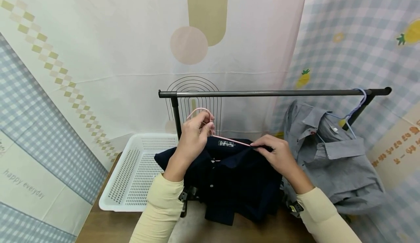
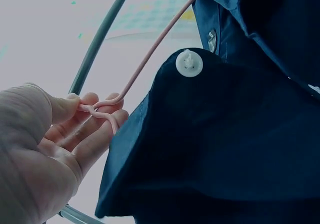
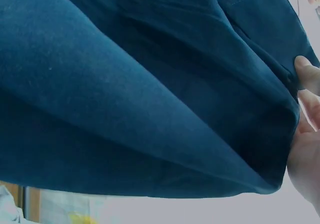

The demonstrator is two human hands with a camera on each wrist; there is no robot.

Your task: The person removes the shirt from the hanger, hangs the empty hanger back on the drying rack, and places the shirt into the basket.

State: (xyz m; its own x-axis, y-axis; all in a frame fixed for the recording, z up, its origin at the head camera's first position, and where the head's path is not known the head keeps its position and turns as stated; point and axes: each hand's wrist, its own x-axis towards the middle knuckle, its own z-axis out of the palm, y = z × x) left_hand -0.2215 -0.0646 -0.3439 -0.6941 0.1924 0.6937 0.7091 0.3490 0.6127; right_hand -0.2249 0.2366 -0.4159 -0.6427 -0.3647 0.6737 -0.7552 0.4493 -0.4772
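My left hand [image 1: 193, 135] pinched the thin pink wire hanger [image 1: 226, 138] at its neck; my right hand [image 1: 275, 151] gripped the dark navy collared shirt [image 1: 229, 173] at its shoulder, above the table. Left, the white perforated plastic basket [image 1: 131, 177] held part of that shirt. Beyond, a grey shirt [image 1: 334, 159] hung on the black metal rail [image 1: 272, 93].

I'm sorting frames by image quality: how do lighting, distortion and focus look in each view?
Head view: even, soft light, sharp, but wide-angle bending bows the rail and curtains. Left wrist view: washed-out bright background, left hand pale and slightly soft, white button and pink hanger clear. Right wrist view: navy shirt fills the frame, close and soft, right hand overexposed at the edge.
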